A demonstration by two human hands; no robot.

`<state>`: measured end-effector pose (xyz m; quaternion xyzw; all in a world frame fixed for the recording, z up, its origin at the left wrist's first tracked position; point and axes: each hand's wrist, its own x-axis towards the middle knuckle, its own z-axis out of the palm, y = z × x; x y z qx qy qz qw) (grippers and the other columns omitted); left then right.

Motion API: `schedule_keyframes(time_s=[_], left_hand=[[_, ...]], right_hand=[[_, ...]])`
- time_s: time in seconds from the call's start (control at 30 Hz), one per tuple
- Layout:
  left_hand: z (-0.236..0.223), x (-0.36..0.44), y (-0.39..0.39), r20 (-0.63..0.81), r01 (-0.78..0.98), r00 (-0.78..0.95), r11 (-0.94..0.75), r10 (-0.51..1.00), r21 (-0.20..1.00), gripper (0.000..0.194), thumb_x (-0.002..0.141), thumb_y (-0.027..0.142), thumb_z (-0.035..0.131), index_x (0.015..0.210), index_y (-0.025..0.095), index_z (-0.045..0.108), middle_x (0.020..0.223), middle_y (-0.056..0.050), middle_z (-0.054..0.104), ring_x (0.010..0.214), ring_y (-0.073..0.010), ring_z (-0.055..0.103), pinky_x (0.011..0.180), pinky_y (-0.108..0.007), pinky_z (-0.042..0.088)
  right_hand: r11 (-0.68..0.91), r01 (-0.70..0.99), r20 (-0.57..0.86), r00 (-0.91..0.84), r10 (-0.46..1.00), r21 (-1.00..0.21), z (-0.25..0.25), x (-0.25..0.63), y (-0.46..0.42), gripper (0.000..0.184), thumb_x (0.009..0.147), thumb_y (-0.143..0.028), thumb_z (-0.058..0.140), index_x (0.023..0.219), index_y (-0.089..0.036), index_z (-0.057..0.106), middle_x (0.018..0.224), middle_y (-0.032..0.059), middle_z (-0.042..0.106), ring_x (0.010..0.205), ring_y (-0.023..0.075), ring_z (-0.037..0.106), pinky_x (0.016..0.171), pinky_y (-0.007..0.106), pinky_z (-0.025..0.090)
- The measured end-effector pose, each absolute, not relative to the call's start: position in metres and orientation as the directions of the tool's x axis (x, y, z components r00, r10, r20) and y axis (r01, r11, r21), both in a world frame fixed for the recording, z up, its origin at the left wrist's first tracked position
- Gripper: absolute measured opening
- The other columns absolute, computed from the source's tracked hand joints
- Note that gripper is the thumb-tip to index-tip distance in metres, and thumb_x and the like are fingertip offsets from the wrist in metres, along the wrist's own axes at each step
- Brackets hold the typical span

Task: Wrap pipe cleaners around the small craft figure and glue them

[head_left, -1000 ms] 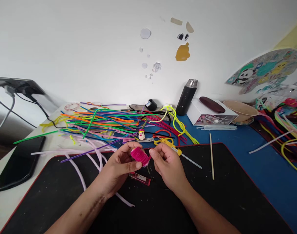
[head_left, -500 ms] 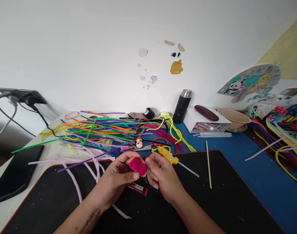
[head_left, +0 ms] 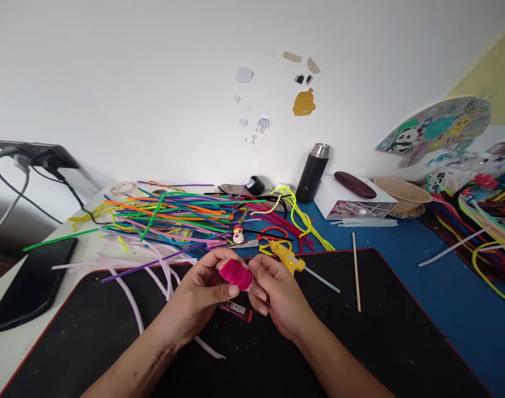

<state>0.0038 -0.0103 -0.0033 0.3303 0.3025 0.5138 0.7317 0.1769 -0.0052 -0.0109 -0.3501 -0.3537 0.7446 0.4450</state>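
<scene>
A small bundle of wound magenta pipe cleaner [head_left: 236,275] is held over the mat, its coils packed side by side. My left hand [head_left: 209,287] grips it, thumb in front and fingers behind. At the bundle's right edge, the thumb and forefinger of my right hand [head_left: 275,287] pinch the pipe cleaner; my fingers hide the exact end. Below lies a small red package [head_left: 238,311] with a white label. Just beyond my hands are a yellow glue gun [head_left: 286,258] with a clear glue stick, scissors [head_left: 245,244] and a small white-faced figure [head_left: 238,234].
A pile of coloured pipe cleaners [head_left: 178,207] spreads over the back left, with pale lilac ones [head_left: 130,301] reaching onto the black mat [head_left: 319,354]. A wooden stick [head_left: 356,273] lies right. Behind stand a black flask [head_left: 313,174], white box [head_left: 354,200] and bowl [head_left: 401,193]. A phone [head_left: 31,290] lies left.
The strand stretched between bundle and right hand a second ago no longer shows. My right fingers have come in against the bundle's right edge. The left hand keeps its grip; the view has shifted slightly.
</scene>
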Motion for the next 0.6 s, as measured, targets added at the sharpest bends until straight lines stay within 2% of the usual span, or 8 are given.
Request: schedule_keyframes(time_s=[0.17,0.37,0.6], left_hand=[[-0.0028,0.0029,-0.0109,-0.079,-0.562,0.317,0.254,0.945,0.787,0.037,0.069,0.018,0.099,0.101,0.026,0.082,0.084,0.0,0.077,0.076,-0.0144,0.071,0.072,-0.024,0.056],[-0.0009,0.0043,-0.012,-0.031,-0.581,0.348,0.242,0.937,0.777,0.034,0.074,0.016,0.096,0.103,0.026,0.081,0.087,-0.001,0.08,0.077,-0.0173,0.075,0.073,-0.029,0.061],[0.0037,0.0055,-0.0117,-0.028,-0.576,0.31,0.211,0.95,0.79,0.032,0.073,0.015,0.096,0.1,0.024,0.081,0.097,-0.002,0.082,0.079,-0.0186,0.076,0.075,-0.031,0.063]], right_hand=[[-0.395,-0.444,-0.222,-0.391,0.893,-0.804,-0.013,0.1763,-0.0088,0.046,0.091,-0.06,0.08,0.084,-0.021,0.059,0.052,-0.0127,0.041,0.038,0.0044,0.032,0.039,0.018,0.021],[-0.426,-0.434,-0.232,-0.431,0.872,-0.794,-0.0102,0.175,-0.0108,0.049,0.092,-0.066,0.075,0.088,-0.02,0.06,0.052,-0.0116,0.044,0.037,0.0048,0.035,0.039,0.019,0.02],[-0.456,-0.411,-0.247,-0.467,0.849,-0.79,-0.0083,0.174,-0.0121,0.053,0.093,-0.071,0.071,0.091,-0.019,0.061,0.05,-0.0103,0.048,0.035,0.0065,0.038,0.038,0.021,0.021]])
